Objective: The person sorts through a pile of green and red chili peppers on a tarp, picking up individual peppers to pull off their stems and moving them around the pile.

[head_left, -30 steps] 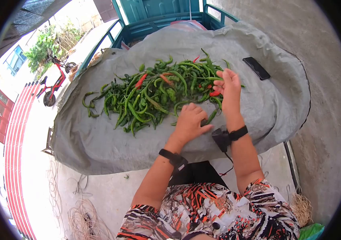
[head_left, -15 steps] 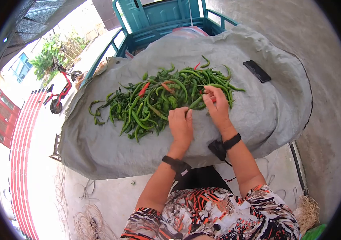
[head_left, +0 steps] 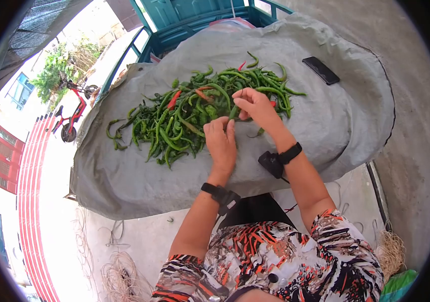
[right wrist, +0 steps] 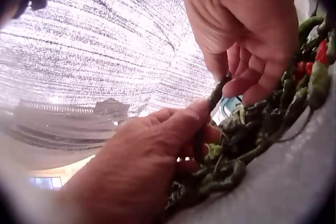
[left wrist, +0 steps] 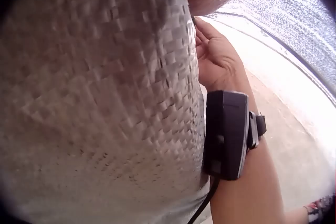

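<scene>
A heap of green peppers (head_left: pixel 167 128) with a few red ones lies on a grey woven sheet (head_left: pixel 315 136). At its near edge, the left hand (head_left: pixel 221 143) pinches a green pepper (head_left: pixel 233 111) between thumb and fingers. The right hand (head_left: pixel 259 109) pinches the same pepper's other end. In the right wrist view the dark green pepper (right wrist: pixel 214 96) spans both hands, the left hand (right wrist: pixel 142 161) below and the right hand (right wrist: pixel 247 29) above. The left wrist view shows mostly sheet (left wrist: pixel 105 87), with the right hand (left wrist: pixel 218 58) beyond it; no pepper is clearly visible there.
A black phone (head_left: pixel 320 70) lies on the sheet at the right. Behind stands a teal metal cart frame (head_left: pixel 174 22). A red scooter (head_left: pixel 76 113) is at the far left, and tangled twine (head_left: pixel 121 277) lies on the ground below.
The right hand has moved left from the heap's right side to meet the left hand. Both hands now hold one green pepper between them. The head view has shifted slightly.
</scene>
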{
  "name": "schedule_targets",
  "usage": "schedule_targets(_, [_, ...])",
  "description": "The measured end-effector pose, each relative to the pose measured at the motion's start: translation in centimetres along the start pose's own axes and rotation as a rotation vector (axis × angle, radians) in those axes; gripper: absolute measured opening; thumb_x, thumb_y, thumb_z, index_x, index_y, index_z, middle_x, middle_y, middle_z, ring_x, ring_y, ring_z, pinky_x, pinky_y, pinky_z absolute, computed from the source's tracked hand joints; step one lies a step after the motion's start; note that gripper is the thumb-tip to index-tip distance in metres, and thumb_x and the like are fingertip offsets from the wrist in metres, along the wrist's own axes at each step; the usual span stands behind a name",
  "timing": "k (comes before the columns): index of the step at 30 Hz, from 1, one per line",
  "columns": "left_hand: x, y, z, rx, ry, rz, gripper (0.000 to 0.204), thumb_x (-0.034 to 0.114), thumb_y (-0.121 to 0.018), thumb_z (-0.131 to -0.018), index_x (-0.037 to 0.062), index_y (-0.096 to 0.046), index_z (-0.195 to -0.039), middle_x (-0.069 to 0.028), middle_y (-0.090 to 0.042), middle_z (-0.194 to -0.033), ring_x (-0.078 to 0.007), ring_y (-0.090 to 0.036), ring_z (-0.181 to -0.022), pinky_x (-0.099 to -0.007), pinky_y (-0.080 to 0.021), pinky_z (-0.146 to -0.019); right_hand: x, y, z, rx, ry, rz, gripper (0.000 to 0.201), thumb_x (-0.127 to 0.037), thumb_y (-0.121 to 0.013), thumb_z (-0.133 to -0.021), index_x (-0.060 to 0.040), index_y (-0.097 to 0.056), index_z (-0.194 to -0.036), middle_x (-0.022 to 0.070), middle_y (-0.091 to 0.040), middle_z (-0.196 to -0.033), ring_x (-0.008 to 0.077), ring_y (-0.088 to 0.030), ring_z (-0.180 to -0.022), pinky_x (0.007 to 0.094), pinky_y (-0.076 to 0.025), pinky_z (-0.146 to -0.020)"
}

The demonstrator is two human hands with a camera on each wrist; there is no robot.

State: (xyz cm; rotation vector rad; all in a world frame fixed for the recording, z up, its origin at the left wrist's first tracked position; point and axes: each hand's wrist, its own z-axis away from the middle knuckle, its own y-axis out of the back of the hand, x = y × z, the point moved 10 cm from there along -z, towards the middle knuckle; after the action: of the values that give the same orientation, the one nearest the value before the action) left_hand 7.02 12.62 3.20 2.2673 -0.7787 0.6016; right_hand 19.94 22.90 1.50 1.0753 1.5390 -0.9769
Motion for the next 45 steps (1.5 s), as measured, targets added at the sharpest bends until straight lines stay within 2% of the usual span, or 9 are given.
schedule_targets(3, [0.4, 1.8, -0.1, 0.225, -0.107, -0.085, 0.016, 0.009, -0.057, -0.094, -0.0002, -0.06, -0.106, -0.0145, -0.06, -0.096, -0.0316, -0.052, -0.092, -0.0408, -0.043, -0.082, -1.7, 0.2, -1.1, 0.011, -0.013, -0.172, 0.024, -0.021, -0.059, -0.098, -0.0037, -0.061, -0.114, -0.0017, -0.061, -0.082, 0.0076, -0.06, -0.065, 0.0234, -0.052, -0.063])
schedule_targets(8, [-2.1, 1.7, 0.4, 0.175, 0.122, -0.145, 0.037, -0.006, -0.047, -0.084, 0.0015, -0.054, -0.12, -0.0156, -0.055, -0.114, -0.0343, -0.05, -0.108, -0.0453, -0.036, -0.092, -1.4, 3.4, -2.6, 0.076, 0.115, -0.519, 0.026, -0.024, -0.054, -0.101, -0.002, -0.062, -0.113, 0.0015, -0.063, -0.091, 0.0107, -0.063, -0.072, 0.0298, -0.056, -0.071])
schedule_targets(17, [-2.5, 1.8, 0.4, 0.189, 0.161, -0.019, 0.037, -0.006, -0.047, -0.084, 0.0005, -0.054, -0.12, -0.014, -0.053, -0.11, -0.0295, -0.05, -0.102, -0.0416, -0.036, -0.093, -0.4, 6.6, -1.4, 0.25, 0.209, -0.512, 0.022, -0.021, -0.054, -0.101, -0.003, -0.062, -0.111, 0.0022, -0.065, -0.089, 0.0105, -0.062, -0.071, 0.0293, -0.056, -0.069])
schedule_targets(24, [-2.5, 2.2, -0.7, 0.136, 0.244, 0.159, 0.042, -0.007, -0.052, -0.08, -0.0005, -0.053, -0.122, -0.0142, -0.052, -0.111, -0.0294, -0.051, -0.102, -0.0423, -0.04, -0.091, -1.8, 9.4, 0.1, 0.576, 0.283, -0.466, 0.037, -0.026, -0.056, -0.1, -0.0016, -0.05, -0.127, 0.0106, -0.055, -0.124, 0.0148, -0.061, -0.087, 0.0293, -0.056, -0.073])
schedule_targets(26, [-1.2, 3.0, -2.6, 0.105, 0.316, 0.292, 0.046, -0.009, -0.053, -0.078, 0.0007, -0.054, -0.123, -0.0152, -0.052, -0.113, -0.0308, -0.051, -0.103, -0.0434, -0.041, -0.089, -1.6, 9.2, 0.0, 0.529, 0.27, -0.556, 0.037, -0.027, -0.054, -0.1, -0.0015, -0.051, -0.126, 0.0098, -0.058, -0.117, 0.0147, -0.061, -0.084, 0.0295, -0.055, -0.072])
schedule_targets(30, [0.4, 3.1, -6.6, 0.035, -0.138, -0.473, 0.045, -0.006, -0.062, -0.076, 0.0089, -0.061, -0.119, -0.0162, -0.053, -0.119, -0.0341, -0.051, -0.104, -0.044, -0.041, -0.086, -0.4, 8.7, -0.9, 0.335, 0.237, -0.665, 0.037, -0.031, -0.052, -0.1, -0.0025, -0.054, -0.123, 0.007, -0.064, -0.101, 0.0142, -0.061, -0.077, 0.029, -0.052, -0.067])
schedule_targets(33, [-0.2, 1.9, -7.4, -0.003, -0.327, -0.607, 0.037, -0.001, -0.067, -0.076, 0.0094, -0.065, -0.112, -0.0111, -0.055, -0.125, -0.0317, -0.052, -0.104, -0.0434, -0.042, -0.085, -0.6, 8.1, -1.1, 0.281, 0.214, -0.719, 0.036, -0.033, -0.051, -0.099, -0.004, -0.056, -0.119, 0.0051, -0.066, -0.092, 0.0128, -0.061, -0.073, 0.0282, -0.05, -0.065])
schedule_targets(38, [0.8, 4.1, -8.5, 0.086, -0.342, -0.474, 0.026, 0.006, -0.07, -0.079, 0.0138, -0.068, -0.104, -0.0045, -0.065, -0.108, -0.0276, -0.057, -0.094, -0.0383, -0.045, -0.083, -2.7, 4.4, -0.9, 0.03, 0.226, -0.524, 0.034, -0.032, -0.051, -0.099, -0.0042, -0.058, -0.117, 0.0054, -0.065, -0.091, 0.0101, -0.059, -0.068, 0.0259, -0.049, -0.058])
schedule_targets(45, [4.5, 1.8, -7.3, -0.156, -0.479, -0.418, 0.03, 0.01, -0.071, -0.08, 0.0146, -0.066, -0.109, -0.001, -0.063, -0.093, -0.0231, -0.057, -0.083, -0.0384, -0.042, -0.072, -2.0, -1.2, 0.0, -0.31, 0.072, -0.167, 0.03, -0.032, -0.052, -0.101, -0.0037, -0.063, -0.104, 0.0007, -0.059, -0.072, 0.0049, -0.051, -0.054, 0.0203, -0.043, -0.051])
